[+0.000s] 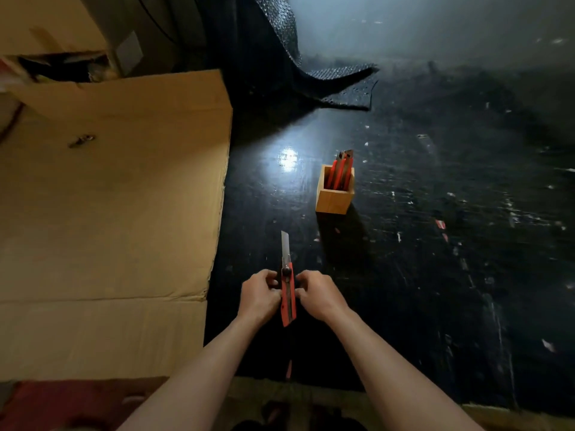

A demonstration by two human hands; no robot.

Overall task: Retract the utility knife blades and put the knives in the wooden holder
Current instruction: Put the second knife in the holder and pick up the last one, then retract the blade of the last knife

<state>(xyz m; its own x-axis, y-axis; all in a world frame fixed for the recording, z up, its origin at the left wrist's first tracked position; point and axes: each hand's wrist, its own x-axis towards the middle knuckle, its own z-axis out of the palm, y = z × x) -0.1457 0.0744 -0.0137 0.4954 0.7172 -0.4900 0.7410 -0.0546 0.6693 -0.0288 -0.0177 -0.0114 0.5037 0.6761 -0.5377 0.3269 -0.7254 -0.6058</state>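
Both hands, left [260, 294] and right [317, 293], pinch a red utility knife [288, 293] from either side, its blade [285, 244] out and pointing away. Beyond it on the scuffed, glossy black floor [435, 244] stands the wooden holder [334, 197] with red knives [342, 169] upright inside. Flattened cardboard [109, 197] lies to the left, dark bubble wrap [311, 73] farther back.

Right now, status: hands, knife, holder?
Left hand and right hand both grip red utility knife. Blade still extended. Wooden holder ahead, knives inside, path clear.
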